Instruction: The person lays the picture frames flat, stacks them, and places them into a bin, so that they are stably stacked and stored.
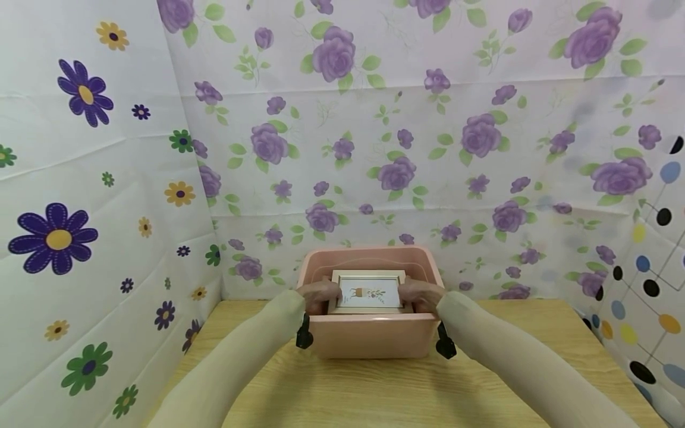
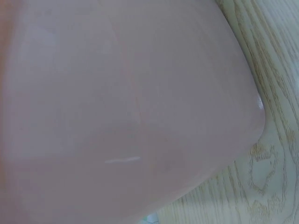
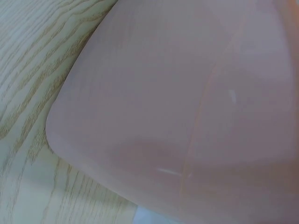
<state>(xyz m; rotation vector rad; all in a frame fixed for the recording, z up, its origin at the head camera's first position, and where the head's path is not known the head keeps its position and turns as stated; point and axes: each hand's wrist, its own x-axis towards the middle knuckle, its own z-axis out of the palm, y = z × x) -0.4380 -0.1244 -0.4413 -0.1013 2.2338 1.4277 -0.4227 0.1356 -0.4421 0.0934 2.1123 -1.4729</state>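
A picture frame (image 1: 369,292) with a pale wooden border sits tilted inside a pink plastic bin (image 1: 374,339). Its picture shows a small deer-like figure and a sprig of flowers. My left hand (image 1: 320,291) grips the left edge of the frame, and my right hand (image 1: 420,291) holds the opposite edge. Both hands reach in over the bin's front rim, which hides the frame's lower part and some of the fingers. In the left wrist view only the bin's outer wall (image 2: 140,93) shows; the right wrist view likewise has the bin wall (image 3: 163,107) and no fingers.
The bin stands on a light wood-grain table (image 1: 342,392), close to its back edge. Behind it hangs a cloth with purple roses (image 1: 396,172). A flower-print cloth (image 1: 59,239) covers the left side, a dotted one (image 1: 651,288) the right.
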